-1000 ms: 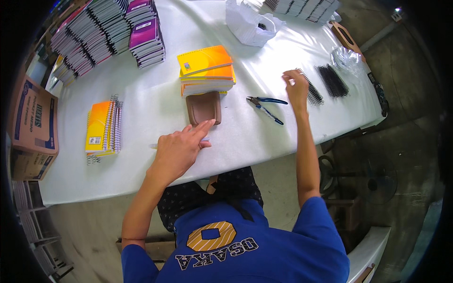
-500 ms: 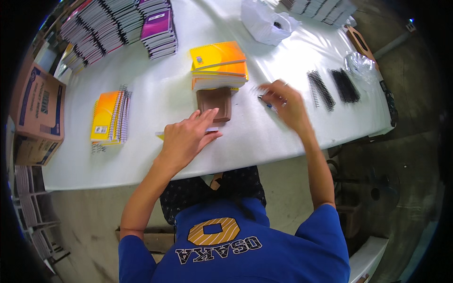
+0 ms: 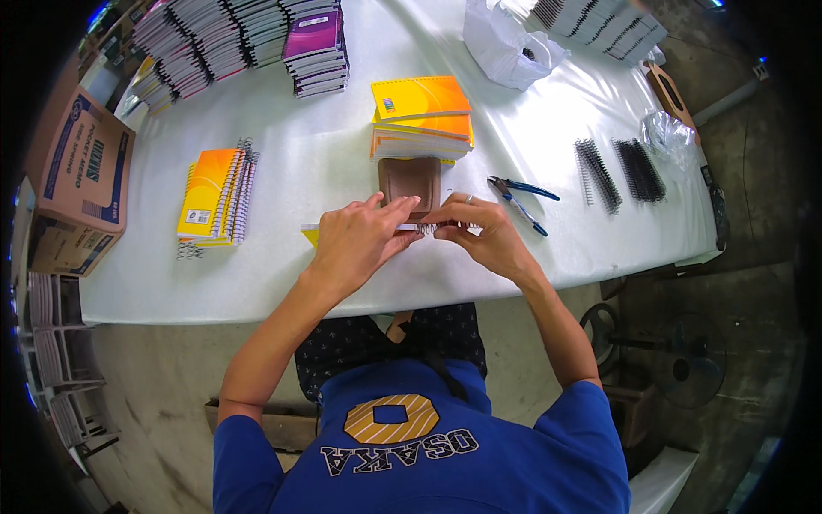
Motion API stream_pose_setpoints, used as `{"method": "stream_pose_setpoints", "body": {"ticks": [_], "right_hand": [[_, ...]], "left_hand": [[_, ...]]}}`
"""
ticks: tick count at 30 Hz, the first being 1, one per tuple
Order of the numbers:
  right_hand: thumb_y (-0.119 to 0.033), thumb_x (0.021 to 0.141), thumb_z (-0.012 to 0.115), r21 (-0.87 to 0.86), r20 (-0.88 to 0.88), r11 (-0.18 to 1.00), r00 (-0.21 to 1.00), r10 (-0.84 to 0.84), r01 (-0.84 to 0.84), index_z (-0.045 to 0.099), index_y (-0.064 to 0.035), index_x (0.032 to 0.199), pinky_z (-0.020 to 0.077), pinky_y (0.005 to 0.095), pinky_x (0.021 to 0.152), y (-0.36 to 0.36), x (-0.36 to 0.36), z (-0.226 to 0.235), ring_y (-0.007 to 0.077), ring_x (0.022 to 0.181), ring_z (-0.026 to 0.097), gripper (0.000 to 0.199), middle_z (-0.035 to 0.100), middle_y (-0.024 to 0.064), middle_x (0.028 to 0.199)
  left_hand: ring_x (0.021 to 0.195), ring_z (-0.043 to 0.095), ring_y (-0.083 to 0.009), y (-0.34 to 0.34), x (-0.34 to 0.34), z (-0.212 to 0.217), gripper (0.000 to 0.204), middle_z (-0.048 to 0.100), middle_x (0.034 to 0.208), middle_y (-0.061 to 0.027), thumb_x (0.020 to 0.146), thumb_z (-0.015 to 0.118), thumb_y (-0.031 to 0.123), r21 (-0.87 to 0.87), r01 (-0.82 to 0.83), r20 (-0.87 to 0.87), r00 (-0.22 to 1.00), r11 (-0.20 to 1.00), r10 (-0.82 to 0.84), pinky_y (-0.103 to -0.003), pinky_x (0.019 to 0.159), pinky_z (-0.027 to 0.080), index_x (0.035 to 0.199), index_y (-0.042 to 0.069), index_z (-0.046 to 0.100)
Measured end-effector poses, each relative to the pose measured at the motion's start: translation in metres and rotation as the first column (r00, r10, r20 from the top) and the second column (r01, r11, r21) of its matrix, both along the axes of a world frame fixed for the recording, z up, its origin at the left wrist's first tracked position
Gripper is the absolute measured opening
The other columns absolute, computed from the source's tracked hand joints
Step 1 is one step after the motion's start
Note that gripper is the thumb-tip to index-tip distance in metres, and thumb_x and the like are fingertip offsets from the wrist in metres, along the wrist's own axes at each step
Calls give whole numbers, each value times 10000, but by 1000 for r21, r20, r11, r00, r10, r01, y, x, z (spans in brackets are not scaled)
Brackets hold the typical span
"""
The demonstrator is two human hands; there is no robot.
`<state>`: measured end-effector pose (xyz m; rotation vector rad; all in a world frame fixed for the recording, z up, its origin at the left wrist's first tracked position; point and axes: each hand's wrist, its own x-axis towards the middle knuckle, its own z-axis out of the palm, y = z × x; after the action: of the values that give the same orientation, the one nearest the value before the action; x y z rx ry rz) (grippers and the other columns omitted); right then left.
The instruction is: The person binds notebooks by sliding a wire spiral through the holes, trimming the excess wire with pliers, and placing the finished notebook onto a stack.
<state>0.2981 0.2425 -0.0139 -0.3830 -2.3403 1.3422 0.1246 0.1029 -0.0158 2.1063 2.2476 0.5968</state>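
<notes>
My left hand [image 3: 347,244] grips a small notebook [image 3: 310,234], whose yellow cover corner pokes out to the left of the fingers. The notebook's edge lies against a brown block [image 3: 409,184] on the table. At its right end, my right hand [image 3: 490,236] pinches a thin spiral wire coil [image 3: 426,229] that meets the notebook's edge; how far the coil is threaded is hidden by the fingers. Just right of that hand lie blue-handled cutting pliers [image 3: 518,201], jaws pointing away to the left. Behind the block stands a pile of yellow-orange notebooks [image 3: 422,103].
Spiral-bound yellow notebooks [image 3: 214,197] lie at left, beside a cardboard carton [image 3: 81,171]. Purple-topped notebook stacks [image 3: 312,38] fill the far left. Two groups of black coils [image 3: 638,171] lie at right, near a clear plastic bag [image 3: 668,133]. A white bag [image 3: 509,51] stands at the back.
My right hand has moved left from beside the pliers to the notebook's edge, with a coil in its fingers. The pliers now lie uncovered. My left hand stays on the notebook.
</notes>
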Motion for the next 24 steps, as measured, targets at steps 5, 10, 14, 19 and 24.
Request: {"method": "stream_pose_setpoints", "body": {"ticks": [5, 10, 14, 19, 24], "right_hand": [[-134, 905, 643, 287, 160, 957, 987, -11, -36, 588, -37, 1118, 493, 417, 720, -7, 1, 14, 320, 850, 624, 240, 614, 127, 930], [-143, 900, 647, 381, 189, 923, 982, -16, -58, 563, -44, 1094, 489, 440, 741, -17, 0, 18, 347, 878, 623, 233, 619, 143, 970], [-165, 910, 626, 327, 290, 930, 954, 73, -170, 585, -54, 1088, 495, 454, 737, -13, -2, 18, 360, 911, 619, 213, 629, 155, 953], [-192, 808, 728, 457, 205, 874, 976, 78, -166, 624, -101, 989, 479, 428, 834, 23, -21, 16, 322, 1050, 579, 227, 614, 154, 1130], [-306, 702, 820, 681, 261, 690, 961, 87, -247, 592, -148, 1004, 396, 467, 990, 37, -49, -17, 343, 1211, 460, 410, 486, 137, 1298]], "left_hand": [[1001, 682, -267, 0, 4, 9, 565, 697, 1120, -70, 817, 713, 376, -51, -34, -1, 999, 998, 33, -406, 716, 560, 1343, 237, 562], [911, 693, -244, -2, 4, 5, 531, 693, 1136, -38, 828, 712, 332, -33, 3, 118, 993, 999, 1, -400, 694, 561, 1337, 270, 570], [824, 699, -240, -6, 2, 9, 436, 699, 1104, -5, 857, 683, 336, -122, 35, 83, 996, 992, -25, -395, 676, 560, 1284, 281, 611], [738, 685, -250, -15, 2, 29, 415, 702, 1016, 0, 857, 650, 436, -395, 138, 38, 990, 908, -134, -394, 661, 554, 1241, 280, 637], [835, 675, -291, -27, 4, 16, 669, 691, 993, -58, 833, 653, 479, -59, 141, 28, 990, 988, -139, -401, 680, 545, 1439, 283, 449]]}}
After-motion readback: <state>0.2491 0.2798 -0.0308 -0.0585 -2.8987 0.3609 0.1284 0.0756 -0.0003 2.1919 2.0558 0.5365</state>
